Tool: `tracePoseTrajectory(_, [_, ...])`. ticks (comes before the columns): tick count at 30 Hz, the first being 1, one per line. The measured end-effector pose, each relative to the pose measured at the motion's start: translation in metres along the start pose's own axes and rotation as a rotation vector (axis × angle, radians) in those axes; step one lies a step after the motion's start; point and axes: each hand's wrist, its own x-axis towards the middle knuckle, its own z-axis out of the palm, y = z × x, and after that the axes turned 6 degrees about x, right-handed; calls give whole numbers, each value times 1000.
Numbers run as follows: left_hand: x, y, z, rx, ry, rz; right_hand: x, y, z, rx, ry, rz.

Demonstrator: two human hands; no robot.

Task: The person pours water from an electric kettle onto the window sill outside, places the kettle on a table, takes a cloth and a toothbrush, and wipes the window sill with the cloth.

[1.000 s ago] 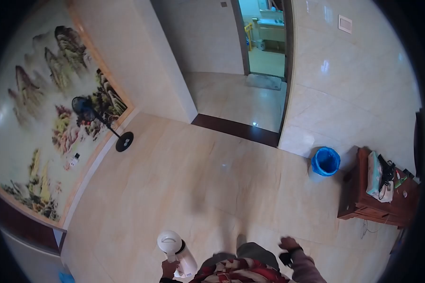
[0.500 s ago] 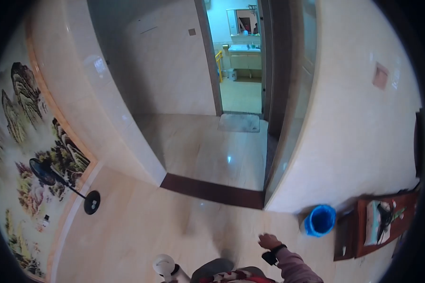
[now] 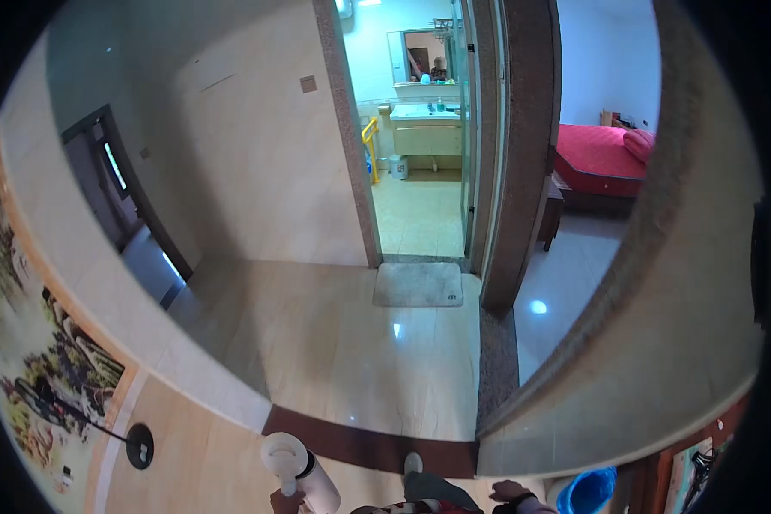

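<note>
My left hand (image 3: 288, 500) is at the bottom edge, its fingers wrapped round the handle of a white cylindrical container (image 3: 315, 484) with a round white top. Low in the view and right of centre is my right hand (image 3: 509, 492), away from any object, its fingers loosely apart, with a dark band at the wrist. Between the hands, one shoe (image 3: 413, 463) shows at the dark floor strip (image 3: 373, 448).
Ahead, a doorway opens on a bathroom with a sink (image 3: 424, 112); a grey mat (image 3: 418, 284) lies before it. Through the right doorway stands a red bed (image 3: 602, 160). A blue-lined bin (image 3: 588, 493) is at lower right, a black-based stand (image 3: 140, 446) at lower left.
The view has moved forward toward the doorways, and the bedroom at right has come into sight. More of the white container shows, with my left hand now visible on it. My right hand sits lower.
</note>
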Motion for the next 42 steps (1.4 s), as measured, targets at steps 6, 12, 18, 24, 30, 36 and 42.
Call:
tracePoseTrajectory(6, [151,144,79,-273,19,85,134,-100,-239,50,434,-212])
tracePoseTrajectory(12, [296,228,150,-236,-157,224,201,-113,-384,214,617,-220])
tracePoseTrajectory(18, [391,405,270,166,-286,633,241,-14,-398,372,419,263])
tracePoseTrajectory(24, [493,473,424,408,-607,707,208,25,-432,503,506,562])
tracePoseTrajectory(30, [485,560,539,544,-882,980,193,40,-428,554,703,636])
tracePoseTrajectory(36, [422,645,587,733,-994,1036,235,67,-379,506,828,613])
tracePoseTrajectory(42, [412,670,649,850,-1149,1000,229,79,-358,479,1044,645])
